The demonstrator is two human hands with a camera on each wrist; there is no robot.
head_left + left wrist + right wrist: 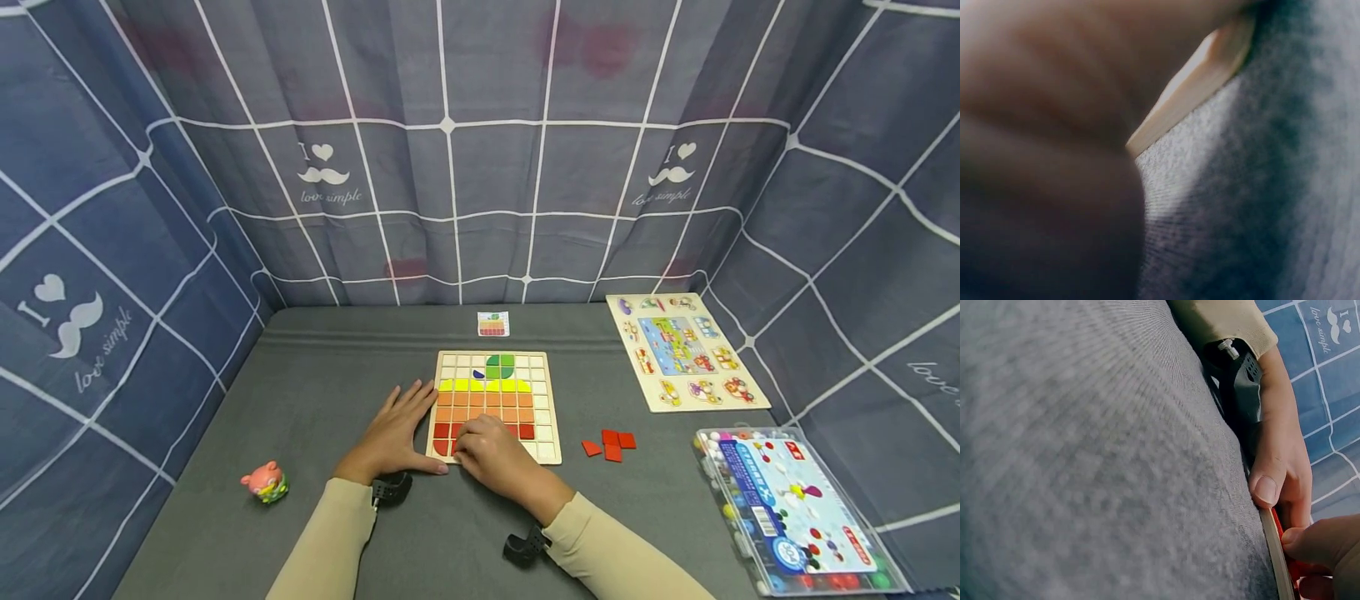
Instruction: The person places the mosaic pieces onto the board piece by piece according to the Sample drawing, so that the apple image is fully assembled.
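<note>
A wooden mosaic board [552, 417] with a grid of square cells lies at the middle of the table. Rows of yellow, orange and red tiles fill much of it, with green leaf-shaped pieces [500, 367] and a small blue piece [477, 374] above. My left hand [393, 437] rests at the board's left edge, fingers spread, its thumb by the front corner. Over the bottom row, my right hand [497, 458] bends its fingers and pinches a red tile [1294, 569], mostly hidden by the fingers. In the left wrist view, the hand covers most of the board's edge [1191, 87].
Several loose red tiles [612, 452] lie right of the board. Behind it is a small picture card [493, 324]. A picture puzzle board [632, 333] and a clear plastic case of colored pieces [810, 508] stand at the right. A pig figurine [266, 482] sits left.
</note>
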